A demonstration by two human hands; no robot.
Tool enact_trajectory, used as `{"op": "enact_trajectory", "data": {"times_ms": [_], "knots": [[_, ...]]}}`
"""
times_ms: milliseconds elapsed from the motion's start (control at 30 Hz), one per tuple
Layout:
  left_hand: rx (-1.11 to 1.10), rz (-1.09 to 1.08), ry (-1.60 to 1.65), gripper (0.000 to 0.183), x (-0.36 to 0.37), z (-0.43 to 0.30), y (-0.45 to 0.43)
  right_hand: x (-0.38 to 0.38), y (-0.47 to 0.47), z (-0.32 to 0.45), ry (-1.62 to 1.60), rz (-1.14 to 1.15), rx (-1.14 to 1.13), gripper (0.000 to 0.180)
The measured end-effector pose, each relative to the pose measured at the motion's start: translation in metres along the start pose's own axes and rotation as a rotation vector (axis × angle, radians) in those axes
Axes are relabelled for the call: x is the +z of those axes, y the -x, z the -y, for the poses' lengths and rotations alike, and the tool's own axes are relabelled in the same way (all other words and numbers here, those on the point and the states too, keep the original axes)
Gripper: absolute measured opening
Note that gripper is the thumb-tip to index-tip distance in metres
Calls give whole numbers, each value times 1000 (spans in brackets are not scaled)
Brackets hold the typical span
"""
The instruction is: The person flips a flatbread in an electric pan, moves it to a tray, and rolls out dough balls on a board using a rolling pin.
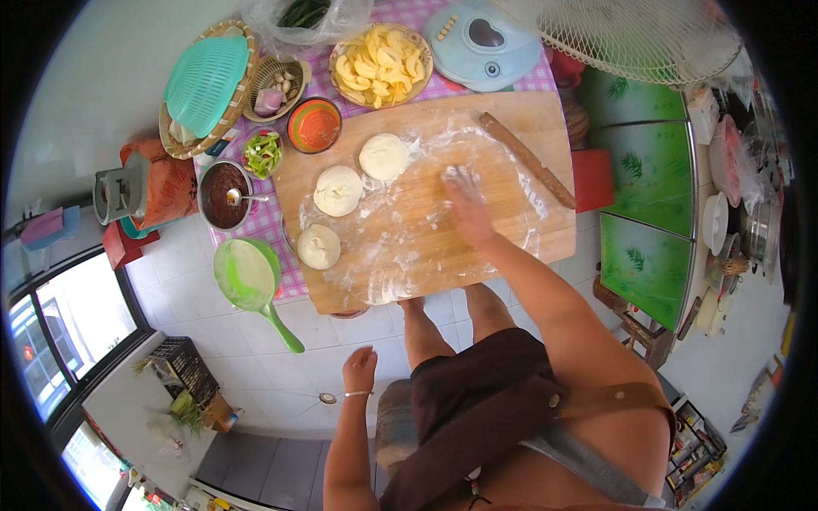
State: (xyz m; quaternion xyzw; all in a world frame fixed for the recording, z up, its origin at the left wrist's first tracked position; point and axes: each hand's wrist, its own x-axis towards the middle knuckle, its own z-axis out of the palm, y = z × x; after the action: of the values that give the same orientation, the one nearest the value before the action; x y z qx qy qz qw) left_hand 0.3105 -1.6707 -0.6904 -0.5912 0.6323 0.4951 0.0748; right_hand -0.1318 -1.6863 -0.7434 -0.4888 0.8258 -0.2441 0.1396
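Flat on a floured wooden board lies my right hand, its fingers dusted white and spread, holding nothing. My left hand hangs off the near side of the board, fingers bent; whether it holds anything cannot be told. Three round dough pieces sit toward the board's left side. A wooden rolling pin rests diagonally on the right side. Just left of the board is a green ladle-like scoop with flour in it. A metal bowl holds dark paste and a spoon.
Behind the board stand a plate of cut yellow pieces, an orange-lined bowl, a bowl of sliced green peppers, a basket with garlic, a turquoise colander and a light blue lidded appliance. A fan guard juts in at upper right.
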Motion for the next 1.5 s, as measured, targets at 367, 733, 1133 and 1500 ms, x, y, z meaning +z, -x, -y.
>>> {"op": "enact_trajectory", "data": {"times_ms": [367,733,1133,1500], "knots": [[906,-375,-323,36,-5,-273,-200,11,74,10,29,288,-451,61],[240,-236,-302,67,17,-356,-289,14,-38,-3,138,30,32,70],[265,10,460,32,98,-313,-198,-12,42,-58,-347,-231,224,59],[502,-366,171,17,77,-232,-186,-5,5,11,145,231,-145,79]]}}
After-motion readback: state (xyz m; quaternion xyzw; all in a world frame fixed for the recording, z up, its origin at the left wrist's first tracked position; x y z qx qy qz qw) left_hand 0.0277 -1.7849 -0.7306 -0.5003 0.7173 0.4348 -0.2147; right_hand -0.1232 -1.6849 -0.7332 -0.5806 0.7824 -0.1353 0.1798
